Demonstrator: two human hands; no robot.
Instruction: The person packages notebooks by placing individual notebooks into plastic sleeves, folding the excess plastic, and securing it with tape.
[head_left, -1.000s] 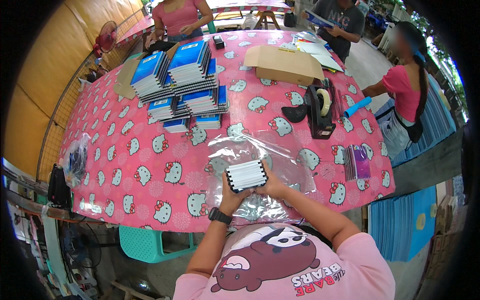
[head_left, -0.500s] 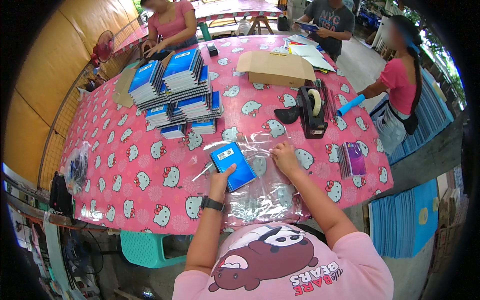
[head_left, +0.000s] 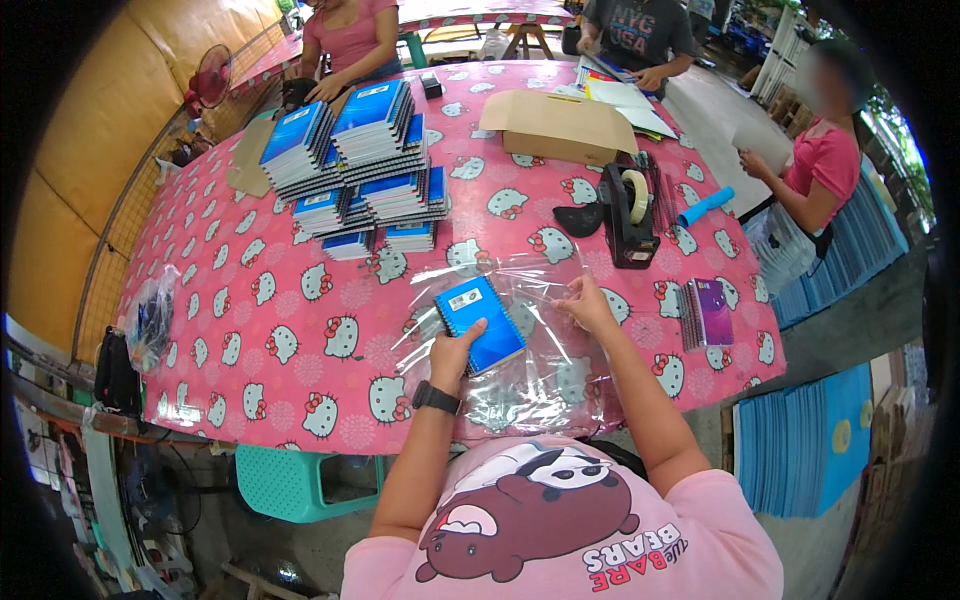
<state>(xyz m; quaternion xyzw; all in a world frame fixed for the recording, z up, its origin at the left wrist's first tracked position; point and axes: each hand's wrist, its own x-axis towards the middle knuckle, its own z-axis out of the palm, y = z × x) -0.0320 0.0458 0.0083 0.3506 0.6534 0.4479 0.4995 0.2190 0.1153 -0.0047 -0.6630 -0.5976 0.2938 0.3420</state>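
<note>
The biggest thing is the pink surface (head_left: 290, 310), with cat faces all over it. By the middle of its near edge lies a shiny spread of clear plastic (head_left: 545, 375). The blue notebook (head_left: 490, 330) is over this plastic, turned a bit, with its cover up. The left hand (head_left: 452, 352) has hold of it: the thumb presses on the cover, and the other fingers seem tucked under. The right hand (head_left: 590, 305) is at the plastic's right side. Its fingers are almost together, but I cannot tell if they pinch the plastic.

The step now looks like minding the book with one hand and the plastic with the other. The next move seems to call for a firm hold and a soft touch.

Toward the far edge, left of the middle, is a pile of blue notebooks (head_left: 355, 165). A brown box (head_left: 560, 120) sits to its right. Nearer the right edge are a black tape holder (head_left: 630, 225), a purple notebook (head_left: 710, 312) and a blue tube (head_left: 706, 206). None of these blocks the hands, but the loose, wrinkly plastic might.
</note>
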